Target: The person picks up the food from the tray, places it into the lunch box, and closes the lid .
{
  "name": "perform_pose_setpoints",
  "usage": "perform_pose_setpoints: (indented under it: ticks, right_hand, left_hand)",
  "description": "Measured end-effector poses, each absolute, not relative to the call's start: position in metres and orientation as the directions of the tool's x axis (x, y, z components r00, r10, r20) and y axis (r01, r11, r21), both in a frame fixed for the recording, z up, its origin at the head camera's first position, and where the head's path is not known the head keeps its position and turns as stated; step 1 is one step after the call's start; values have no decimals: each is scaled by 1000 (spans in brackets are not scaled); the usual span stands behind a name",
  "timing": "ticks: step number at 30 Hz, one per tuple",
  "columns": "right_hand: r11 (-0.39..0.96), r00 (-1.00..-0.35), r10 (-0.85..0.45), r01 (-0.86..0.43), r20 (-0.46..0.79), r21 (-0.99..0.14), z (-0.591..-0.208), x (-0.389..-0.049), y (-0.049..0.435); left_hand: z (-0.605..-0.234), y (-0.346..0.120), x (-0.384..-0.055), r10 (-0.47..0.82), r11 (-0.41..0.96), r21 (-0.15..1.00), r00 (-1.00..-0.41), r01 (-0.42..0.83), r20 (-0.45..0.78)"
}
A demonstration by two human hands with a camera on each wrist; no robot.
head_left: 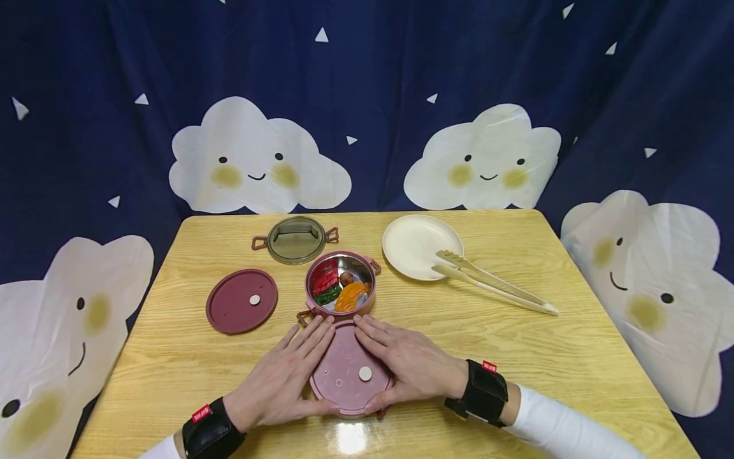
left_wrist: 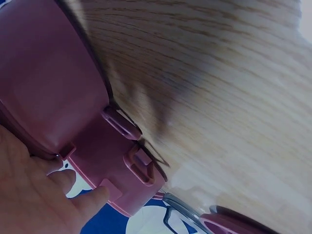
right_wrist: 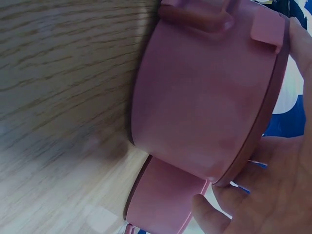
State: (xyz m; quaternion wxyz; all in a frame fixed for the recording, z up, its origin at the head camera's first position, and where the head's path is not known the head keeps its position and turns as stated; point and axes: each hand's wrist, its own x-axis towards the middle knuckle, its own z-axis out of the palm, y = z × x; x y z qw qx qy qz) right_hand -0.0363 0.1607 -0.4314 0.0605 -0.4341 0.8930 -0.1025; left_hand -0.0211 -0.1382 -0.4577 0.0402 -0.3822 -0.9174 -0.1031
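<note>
A round pink lidded pot (head_left: 341,389) stands near the table's front edge, with a small white knob on its lid (head_left: 344,357). My left hand (head_left: 281,382) lies along the left of that lid, fingers straight and thumb at the front rim. Mirroring it on the right, my right hand (head_left: 415,363) has straight fingers along the lid's edge. In the right wrist view the pot's side wall (right_wrist: 204,92) fills the middle. Directly behind stands an uncovered pink pot (head_left: 344,260) holding red, green, orange and brown food pieces; my left fingertips reach close to its wall (left_wrist: 97,151).
A dark red lid (head_left: 235,299) lies to the left on the wooden table (head_left: 172,363). Farther back is a glass lid (head_left: 296,239) with two side handles. At the back right, beige tongs (head_left: 533,303) rest with their tips on a cream plate (head_left: 410,245).
</note>
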Motion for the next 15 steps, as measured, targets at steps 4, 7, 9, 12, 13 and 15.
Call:
perform_pose_setpoints:
  ticks: [4,7,9,12,13,15]
  right_hand:
    - [603,-616,-788,-763,-22,-233,-432,-36,161]
    - [603,-618,-786,-762,-14,-234,-434,-35,161]
    - [603,-620,-785,-762,-5,-237,-435,-35,161]
    - [607,-626,-779,-755,0,-249,-435,-34,161]
    - [609,-629,-778,-753,1,-251,-435,-33,161]
    - [613,-634,-773,-746,-1,-259,-435,-33,161]
  left_hand:
    - [-457,-137,-20,691,694,140,-707,707,151]
    - [-458,-136,-20,691,694,125,-705,709,158]
    - [-459,-136,-20,690,697,118,-706,708,159]
    - [-461,-137,-20,688,699,107,-706,707,166]
    - [-461,-137,-20,688,699,103,-705,707,170]
    - [-462,-137,-20,688,699,100,-704,708,177]
